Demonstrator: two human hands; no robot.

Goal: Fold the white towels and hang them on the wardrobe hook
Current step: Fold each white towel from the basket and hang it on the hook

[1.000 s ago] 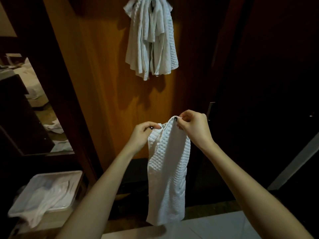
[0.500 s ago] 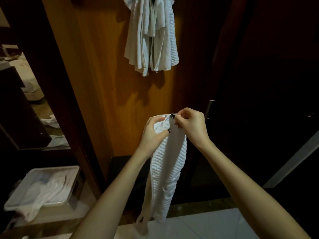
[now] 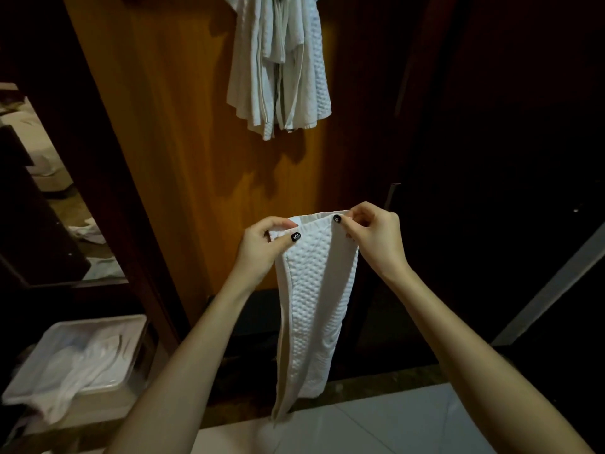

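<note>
The person faces the wardrobe door [image 3: 183, 132] and holds one white towel [image 3: 316, 290] low in front of them, well below the bundle of hung towels [image 3: 278, 67] draped high on that door. The left hand [image 3: 263, 245] pinches one top corner between thumb and fingertips, and the right hand [image 3: 375, 235] pinches the other corner the same way. Both hands are closed on cloth and close together, so the towel hangs as a long, narrow band doubled lengthwise.

From where I stand the grip looks like the weak point. It is fingertips only, on a thick waffle weave, and the layers could slide apart if either pinch loosens while the hands change hold for the next fold.

The fold is already uneven. A loose strip [image 3: 278, 401] along the left edge hangs lower than the main body, with its tail down by the pale floor tiles [image 3: 409, 424]. I cannot tell if it touches them. A dip of the hands would likely drag it along the floor and dirty it.

The hook itself is out of sight above the hung bundle, and that bundle looks crowded. Pushing another towel on could miss the hook or nudge one loose. Lifting this towel high by two corner pinches could also let the fold fall open on the way up.
</note>
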